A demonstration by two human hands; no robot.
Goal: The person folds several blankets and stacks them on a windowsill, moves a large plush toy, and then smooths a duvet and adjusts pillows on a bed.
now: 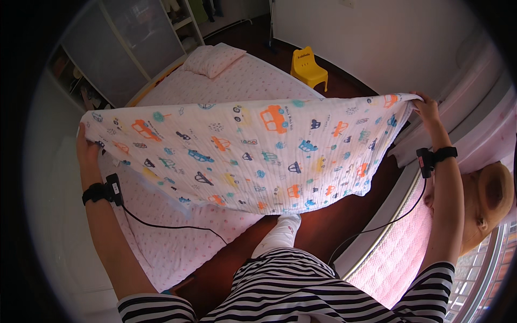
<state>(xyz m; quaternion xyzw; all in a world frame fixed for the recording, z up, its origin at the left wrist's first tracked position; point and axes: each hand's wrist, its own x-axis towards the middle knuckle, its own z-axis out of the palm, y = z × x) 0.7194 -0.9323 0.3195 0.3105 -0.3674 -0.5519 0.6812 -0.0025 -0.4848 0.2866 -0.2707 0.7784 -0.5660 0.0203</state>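
A white muslin blanket (250, 157) printed with orange, blue and dark cars hangs stretched between my two hands. My left hand (87, 147) grips its upper left corner, and my right hand (427, 108) pinches the upper right corner. The top edge runs nearly straight from hand to hand, while the lower edge sags in front of my legs. Behind and below the cloth is a bed with a pink-patterned sheet (173, 238); the blanket hides its middle. On the far end of the bed rests a matching pillow (213, 59).
A small yellow plastic chair (309, 68) stands on the dark floor by the wall. Sliding-door cabinets (133, 36) line the far left. To my right, a padded window ledge (387, 250) holds a brown plush toy (484, 210). Cables trail from both wrist straps.
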